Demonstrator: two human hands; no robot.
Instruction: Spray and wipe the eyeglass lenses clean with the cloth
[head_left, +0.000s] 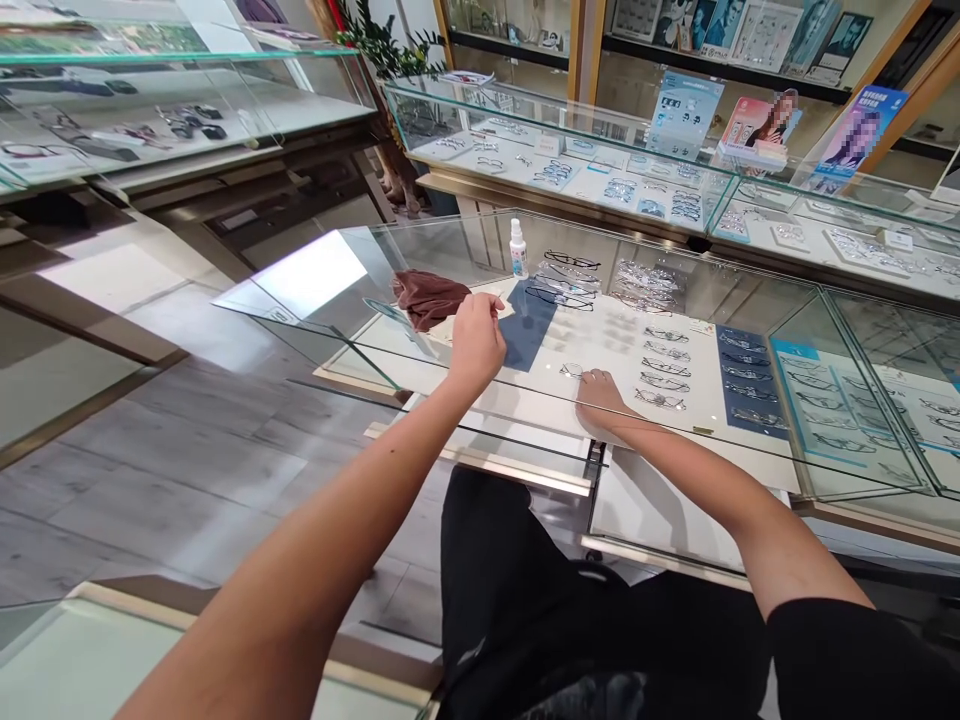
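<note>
My left hand (478,342) is above the glass top of the display case, its fingers curled together. Whether anything is between them is hidden. Just left of it lies a crumpled brown cloth (429,298). My right hand (598,396) reaches inside the case from the open back, low over the white base. At its fingertips is a pair of eyeglasses (571,370), held by one end. To its right, several eyeglasses (664,367) lie in a column. A white spray bottle (518,249) stands upright beyond my hands, near dark-framed eyeglasses (561,297).
The glass display case (795,468) has sharp-edged panes around my right forearm. Inside are a dark blue mat (531,325) and another blue mat (750,380) bearing frames. Pulled-out white drawers (660,500) sit below. More glass counters (187,120) stand left and behind.
</note>
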